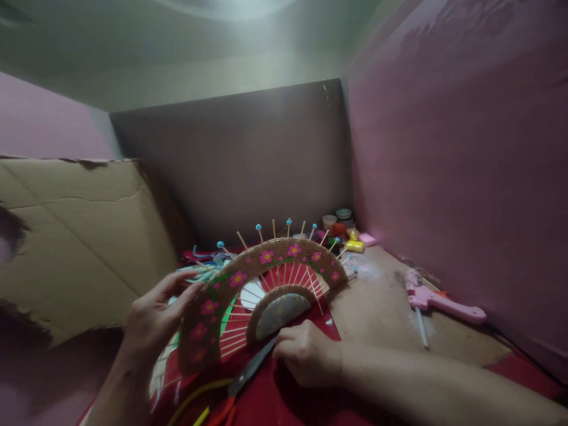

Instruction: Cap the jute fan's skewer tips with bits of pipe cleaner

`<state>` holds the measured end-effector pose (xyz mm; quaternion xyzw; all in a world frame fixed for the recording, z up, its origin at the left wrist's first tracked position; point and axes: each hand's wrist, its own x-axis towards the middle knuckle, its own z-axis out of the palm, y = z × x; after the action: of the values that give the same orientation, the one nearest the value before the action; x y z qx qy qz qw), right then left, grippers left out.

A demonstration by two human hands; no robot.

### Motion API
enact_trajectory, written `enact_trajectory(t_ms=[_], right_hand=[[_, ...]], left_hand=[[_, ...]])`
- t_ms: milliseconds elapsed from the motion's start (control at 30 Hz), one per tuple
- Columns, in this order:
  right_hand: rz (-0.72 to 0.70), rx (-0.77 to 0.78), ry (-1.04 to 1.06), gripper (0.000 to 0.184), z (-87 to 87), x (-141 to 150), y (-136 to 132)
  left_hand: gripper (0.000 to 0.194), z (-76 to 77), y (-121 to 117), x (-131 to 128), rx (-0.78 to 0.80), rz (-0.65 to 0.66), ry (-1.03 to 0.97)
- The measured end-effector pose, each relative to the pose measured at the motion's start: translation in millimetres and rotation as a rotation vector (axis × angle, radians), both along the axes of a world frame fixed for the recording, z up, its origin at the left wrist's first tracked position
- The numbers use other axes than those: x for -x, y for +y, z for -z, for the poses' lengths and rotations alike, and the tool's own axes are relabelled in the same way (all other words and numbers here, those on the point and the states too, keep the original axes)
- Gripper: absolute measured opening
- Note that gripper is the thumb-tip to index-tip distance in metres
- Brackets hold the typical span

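A half-round woven fan (266,257) of thin sticks stands tilted in front of me, with pink flowers painted on its brown band. Light blue tips (258,227) cap several sticks on its outer edge. My left hand (166,302) grips the fan's left side between thumb and fingers. Below its flat base, my right hand (308,352) is closed, the fingers curled; whatever they hold is hidden. Scissors (252,367) with orange handles lie on the red surface (284,402), blade tips close to my right fingers.
On the brown board (368,313) at right lies a pink glue gun (444,299) with a glue stick poking out. Small tubs (344,216) and yellow packets (355,245) sit in the far corner. A large cardboard sheet (80,225) stands at left; a pink wall (461,154) rises at right.
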<state>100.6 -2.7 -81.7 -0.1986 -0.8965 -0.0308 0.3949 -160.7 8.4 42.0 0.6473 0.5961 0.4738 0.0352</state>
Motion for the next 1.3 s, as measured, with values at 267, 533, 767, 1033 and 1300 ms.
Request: enact_trajectory(t_ms=[267, 533, 767, 1033, 1300], right_hand=[[-0.056, 0.042, 0.041, 0.022, -2.7, 1, -4], [-0.099, 0.136, 0.057, 0.024, 0.5, 0, -5], [-0.099, 0.179, 0.066, 0.026, 1.0, -2, -7], [-0.094, 0.197, 0.040, 0.027, 0.2, -6, -8], [-0.112, 0.210, 0.021, 0.025, 2.8, -9, -6]], left_hand=[[0.025, 1.2, 5, -6, 0.024, 0.160, -0.122], [0.021, 3.3, 0, -11, -0.039, 0.181, -0.128], [0.023, 7.0, 3, -6, -0.040, 0.201, -0.157], [0.025, 5.5, 1, -10, -0.058, 0.212, -0.194], [0.022, 4.6, 3, -11, -0.058, 0.295, -0.396]])
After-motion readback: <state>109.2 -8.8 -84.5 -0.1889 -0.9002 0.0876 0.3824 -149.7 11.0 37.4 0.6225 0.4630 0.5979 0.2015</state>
